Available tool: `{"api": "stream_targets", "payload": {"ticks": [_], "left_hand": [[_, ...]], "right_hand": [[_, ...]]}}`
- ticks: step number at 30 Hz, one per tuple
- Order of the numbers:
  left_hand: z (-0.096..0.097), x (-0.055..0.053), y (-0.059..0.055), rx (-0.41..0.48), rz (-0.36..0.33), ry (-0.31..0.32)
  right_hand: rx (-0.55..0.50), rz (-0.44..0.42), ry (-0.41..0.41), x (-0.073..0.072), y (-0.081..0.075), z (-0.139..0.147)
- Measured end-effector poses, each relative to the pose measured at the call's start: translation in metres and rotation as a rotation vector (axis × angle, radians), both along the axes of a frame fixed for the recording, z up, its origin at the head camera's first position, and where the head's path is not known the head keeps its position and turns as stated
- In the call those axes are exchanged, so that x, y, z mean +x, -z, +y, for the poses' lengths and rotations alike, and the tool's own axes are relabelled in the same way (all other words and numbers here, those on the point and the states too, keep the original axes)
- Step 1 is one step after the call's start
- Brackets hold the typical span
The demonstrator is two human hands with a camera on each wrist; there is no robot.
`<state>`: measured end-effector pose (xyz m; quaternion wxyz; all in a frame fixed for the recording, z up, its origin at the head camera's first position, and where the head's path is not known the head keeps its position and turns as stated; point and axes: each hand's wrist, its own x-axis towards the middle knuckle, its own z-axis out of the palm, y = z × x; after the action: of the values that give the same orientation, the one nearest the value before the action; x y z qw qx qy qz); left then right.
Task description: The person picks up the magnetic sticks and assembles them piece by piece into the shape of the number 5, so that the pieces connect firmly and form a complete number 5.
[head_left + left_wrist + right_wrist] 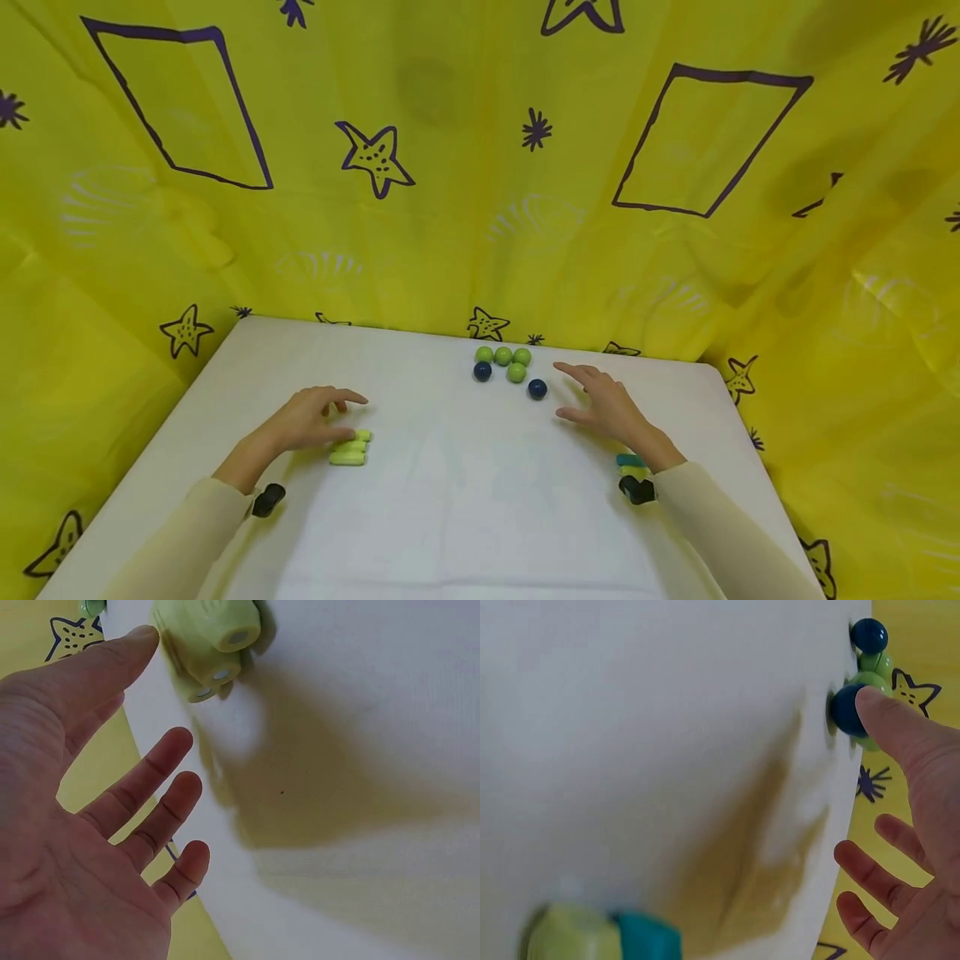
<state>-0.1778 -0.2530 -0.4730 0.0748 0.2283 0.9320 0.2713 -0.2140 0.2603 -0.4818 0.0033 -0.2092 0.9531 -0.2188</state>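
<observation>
My left hand hovers over the white table beside three short yellow-green rods, its fingers spread loosely. Grey discs show in the ends of these rods in the left wrist view. The left thumb tip is close to them; I cannot tell if it touches. My right hand is held with fingers apart, just right of a dark blue ball, and holds nothing. Left of that ball lie several green balls and a second dark blue ball.
A teal rod and a yellow-green rod lie below the right wrist, partly hidden by it. A yellow patterned curtain surrounds the back and sides of the white table. Each wrist wears a black device.
</observation>
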Motion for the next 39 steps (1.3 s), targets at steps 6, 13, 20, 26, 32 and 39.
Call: {"api": "stream_targets", "payload": {"ticks": [6,13,20,26,32,39], "left_hand": [[-0.001,0.003,0.006,0.052,-0.032,0.018],[0.003,0.005,0.009,0.077,-0.019,0.029],[0.006,0.005,0.010,0.085,-0.020,0.025],[0.009,0.002,0.012,0.088,-0.026,0.023],[0.009,0.000,0.013,0.086,-0.020,0.022],[0.009,-0.004,0.017,0.101,-0.018,0.022]], "right_hand": [[-0.125,-0.028,-0.029,-0.005,0.012,-0.018],[-0.204,-0.060,0.010,-0.008,0.026,-0.030],[-0.244,-0.042,0.062,-0.006,0.030,-0.038],[-0.269,-0.061,0.117,-0.006,0.032,-0.039],[-0.296,-0.075,0.127,-0.007,0.033,-0.040],[-0.302,-0.089,0.138,-0.008,0.035,-0.041]]}}
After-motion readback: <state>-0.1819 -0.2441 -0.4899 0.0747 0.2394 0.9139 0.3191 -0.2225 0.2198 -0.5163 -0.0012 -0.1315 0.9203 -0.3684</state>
